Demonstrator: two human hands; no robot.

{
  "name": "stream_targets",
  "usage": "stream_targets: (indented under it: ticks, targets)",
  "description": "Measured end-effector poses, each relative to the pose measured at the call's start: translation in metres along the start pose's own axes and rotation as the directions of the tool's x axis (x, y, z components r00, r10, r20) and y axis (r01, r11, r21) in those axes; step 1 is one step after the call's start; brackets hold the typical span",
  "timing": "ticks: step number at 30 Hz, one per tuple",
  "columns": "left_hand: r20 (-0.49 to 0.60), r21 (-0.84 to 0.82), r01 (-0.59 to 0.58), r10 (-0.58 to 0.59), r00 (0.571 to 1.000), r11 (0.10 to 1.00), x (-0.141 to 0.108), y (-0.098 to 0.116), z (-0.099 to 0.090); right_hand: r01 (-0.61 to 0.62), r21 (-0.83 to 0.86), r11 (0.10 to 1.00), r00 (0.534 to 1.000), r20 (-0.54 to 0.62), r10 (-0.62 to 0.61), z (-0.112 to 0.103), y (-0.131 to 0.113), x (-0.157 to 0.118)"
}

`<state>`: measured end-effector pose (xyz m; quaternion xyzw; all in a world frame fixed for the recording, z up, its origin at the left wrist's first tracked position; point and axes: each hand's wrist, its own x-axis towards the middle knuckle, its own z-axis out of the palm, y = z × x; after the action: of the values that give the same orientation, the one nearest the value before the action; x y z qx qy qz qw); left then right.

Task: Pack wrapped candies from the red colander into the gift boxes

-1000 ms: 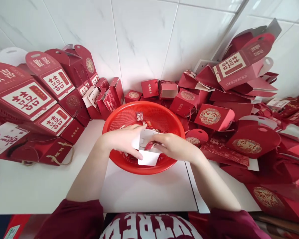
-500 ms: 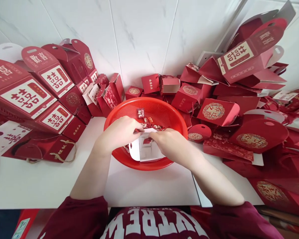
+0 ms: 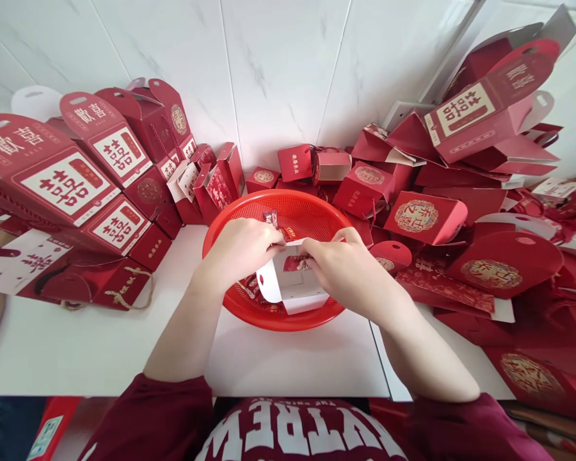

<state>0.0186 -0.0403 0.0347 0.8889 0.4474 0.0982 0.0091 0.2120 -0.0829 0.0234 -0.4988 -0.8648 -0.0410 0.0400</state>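
Observation:
A small open box (image 3: 297, 285) with a white inside is tilted over the red plastic basket (image 3: 288, 325). My left hand (image 3: 249, 250) pinches the box's far left edge, fingers closed. On its right side my right hand (image 3: 338, 262) is closed on the far edge, thumb and fingertips at the opening. A red piece (image 3: 292, 264) shows inside the box near my right fingertips. Small wrapped sweets (image 3: 271, 218) lie in the basket, behind and to the left of the box.
Stacked red gift boxes (image 3: 67, 182) stand at the left on the white table (image 3: 288, 365). More red boxes (image 3: 425, 218) are piled at the right and behind the basket. A tiled wall (image 3: 288, 64) rises at the back.
The box has shifted slightly right and tilted, uncovering sweets at the basket's lower left. Both hands have moved a little right with it. The whole view has also shifted slightly.

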Motion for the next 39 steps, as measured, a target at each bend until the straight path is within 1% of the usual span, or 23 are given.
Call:
stream_targets:
  ticks: [3,5,7,10,12,15,18,20,22,24,28,29,31,32,33,34,35,36,37,38,39]
  targets:
    - [0.070,0.063,-0.015,0.011,0.997,0.998,0.005,0.005,0.010,-0.002,-0.033,0.999,1.000,0.031,0.003,0.008,-0.006,0.005]
    - [0.099,0.106,-0.016,0.006,0.995,0.994,0.007,0.007,0.015,0.027,-0.042,0.999,0.998,0.059,-0.024,0.016,-0.013,0.009]
    - [0.116,0.124,-0.032,0.018,0.993,0.992,0.007,0.007,0.018,0.064,-0.035,0.997,0.985,0.163,-0.058,0.024,-0.021,0.013]
    - [0.142,0.086,-0.032,0.020,0.990,0.996,0.005,0.003,0.022,0.096,0.009,0.995,0.936,0.340,-0.094,0.039,-0.027,0.021]
    - [0.176,0.036,0.003,-0.009,0.984,0.999,0.005,0.000,0.025,0.099,0.030,0.995,0.915,0.391,-0.103,0.047,-0.028,0.028]
    - [0.236,0.021,0.031,-0.035,0.971,0.999,0.005,-0.001,0.027,0.075,0.026,0.997,0.907,0.414,-0.079,0.054,-0.028,0.038]
    - [0.279,0.057,0.035,-0.049,0.959,0.998,0.007,0.000,0.027,0.048,0.018,0.999,0.919,0.390,-0.051,0.051,-0.028,0.041]
    - [0.279,0.069,0.038,-0.056,0.959,0.997,0.008,-0.001,0.026,0.047,0.026,0.999,0.928,0.369,-0.053,0.046,-0.028,0.039]
    - [0.274,0.077,0.037,-0.056,0.960,0.996,0.009,-0.002,0.026,0.062,0.052,0.997,0.924,0.373,-0.077,0.043,-0.026,0.037]
    - [0.279,0.072,0.040,-0.059,0.958,0.997,0.009,-0.003,0.028,0.088,0.096,0.991,0.902,0.414,-0.121,0.044,-0.025,0.036]
    - [0.275,0.053,0.043,-0.056,0.960,0.998,0.008,-0.003,0.032,0.104,0.189,0.976,0.826,0.531,-0.190,0.053,-0.025,0.037]
    - [0.276,0.043,0.041,-0.051,0.960,0.998,0.008,-0.003,0.031,0.096,0.205,0.974,0.812,0.550,-0.196,0.054,-0.025,0.037]
    - [0.294,-0.012,0.052,-0.047,0.955,0.999,0.008,-0.004,0.028,0.085,0.229,0.970,0.800,0.564,-0.203,0.050,-0.022,0.036]
    - [0.303,-0.061,0.070,-0.048,0.952,0.996,0.007,-0.006,0.024,0.086,0.252,0.964,0.807,0.549,-0.216,0.045,-0.019,0.033]
    - [0.293,-0.113,0.102,-0.065,0.954,0.988,0.006,-0.009,0.019,0.096,0.301,0.949,0.830,0.502,-0.243,0.039,-0.014,0.030]
    - [0.261,-0.167,0.144,-0.098,0.961,0.975,0.004,-0.013,0.013,0.115,0.369,0.922,0.866,0.417,-0.275,0.031,-0.008,0.025]
    - [0.208,-0.224,0.189,-0.142,0.968,0.956,0.002,-0.018,0.006,0.152,0.459,0.876,0.908,0.284,-0.306,0.024,-0.001,0.019]
    - [0.130,-0.272,0.237,-0.208,0.969,0.933,-0.001,-0.024,0.000,0.204,0.552,0.809,0.940,0.119,-0.318,0.017,0.007,0.013]
    - [0.065,-0.327,0.266,-0.259,0.964,0.907,-0.004,-0.031,-0.006,0.256,0.621,0.741,0.953,-0.035,-0.300,0.011,0.015,0.007]
    - [0.022,-0.378,0.293,-0.308,0.951,0.878,-0.008,-0.037,-0.011,0.300,0.670,0.678,0.952,-0.164,-0.259,0.007,0.023,0.001]
    - [-0.006,-0.413,0.321,-0.355,0.935,0.852,-0.012,-0.043,-0.014,0.324,0.701,0.636,0.946,-0.258,-0.197,0.005,0.030,-0.005]
